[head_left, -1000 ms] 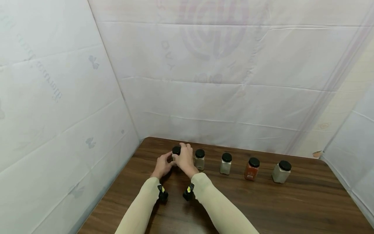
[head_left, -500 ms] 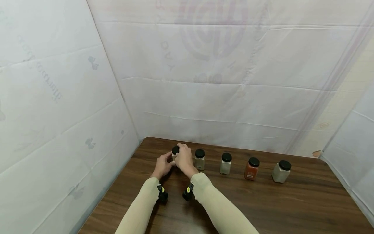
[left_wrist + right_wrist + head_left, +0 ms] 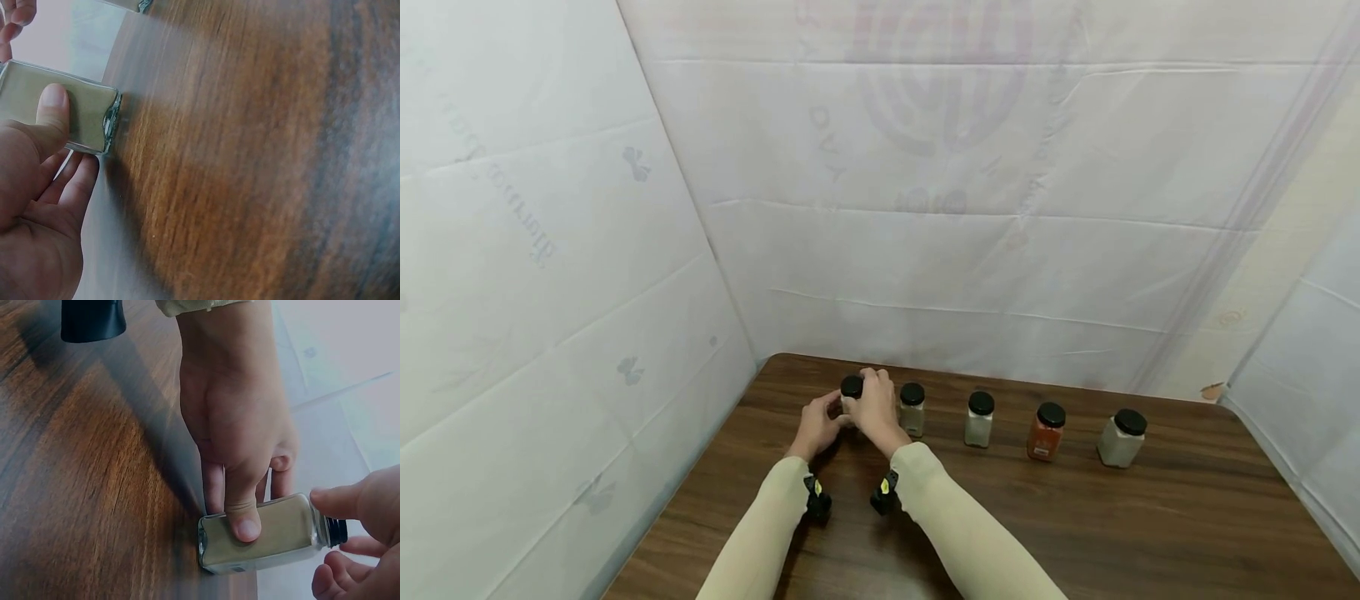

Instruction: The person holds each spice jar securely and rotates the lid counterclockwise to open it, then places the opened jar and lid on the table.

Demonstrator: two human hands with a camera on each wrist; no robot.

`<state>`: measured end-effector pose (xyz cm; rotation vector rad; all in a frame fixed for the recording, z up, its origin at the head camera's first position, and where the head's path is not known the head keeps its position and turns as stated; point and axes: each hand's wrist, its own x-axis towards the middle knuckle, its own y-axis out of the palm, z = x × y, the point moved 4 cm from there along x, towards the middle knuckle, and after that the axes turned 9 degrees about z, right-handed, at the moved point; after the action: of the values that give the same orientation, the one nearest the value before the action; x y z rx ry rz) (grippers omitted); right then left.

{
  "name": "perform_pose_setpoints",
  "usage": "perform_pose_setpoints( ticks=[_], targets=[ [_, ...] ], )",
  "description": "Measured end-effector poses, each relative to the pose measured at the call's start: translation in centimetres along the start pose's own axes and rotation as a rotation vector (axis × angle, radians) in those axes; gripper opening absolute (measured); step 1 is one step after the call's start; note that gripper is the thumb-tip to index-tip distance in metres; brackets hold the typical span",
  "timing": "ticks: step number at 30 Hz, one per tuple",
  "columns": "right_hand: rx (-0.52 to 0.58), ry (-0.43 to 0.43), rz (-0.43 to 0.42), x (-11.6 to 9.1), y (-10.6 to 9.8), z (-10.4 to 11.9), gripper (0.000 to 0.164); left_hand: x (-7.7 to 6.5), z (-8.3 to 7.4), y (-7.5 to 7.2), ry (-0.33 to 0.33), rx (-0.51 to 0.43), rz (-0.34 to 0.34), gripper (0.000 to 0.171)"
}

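A square glass spice jar (image 3: pixel 90 125) of greenish-tan powder, topped by a black lid (image 3: pixel 852 386), stands near the far left of the table. My left hand (image 3: pixel 815 427) grips its body low down, thumb flat on the near face and fingers behind. Up at the lid end is my right hand (image 3: pixel 874 410); in the right wrist view its thumb (image 3: pixel 337 503) presses by the jar's shoulder while the other fingers curl around the lid side. Part of the glass neck shows below the lid. The right hand hides the jar's right side in the head view.
Rightward along the wood table (image 3: pixel 1150 525) stand more black-lidded jars: a tan one (image 3: pixel 913 417) close to my right hand, a pale one (image 3: pixel 978 429), a red-orange one (image 3: pixel 1045 440) and a wider pale one (image 3: pixel 1120 446). White sheeting (image 3: pixel 925 275) hangs behind the table.
The right hand's fingers shift slightly left over the lid, then back to the right. My left hand keeps its place on the jar, and the other jars stay put.
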<state>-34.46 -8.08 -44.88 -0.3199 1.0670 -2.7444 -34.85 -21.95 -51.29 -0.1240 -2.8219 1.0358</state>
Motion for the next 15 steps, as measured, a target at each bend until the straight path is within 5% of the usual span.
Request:
perform_pose_setpoints(
  ticks=[15],
  targets=[
    [-0.028, -0.018, 0.016, 0.04, 0.28, 0.05, 0.045, -0.07, 0.31, -0.06, 0.018, -0.009, 0.004, 0.053]
  ],
)
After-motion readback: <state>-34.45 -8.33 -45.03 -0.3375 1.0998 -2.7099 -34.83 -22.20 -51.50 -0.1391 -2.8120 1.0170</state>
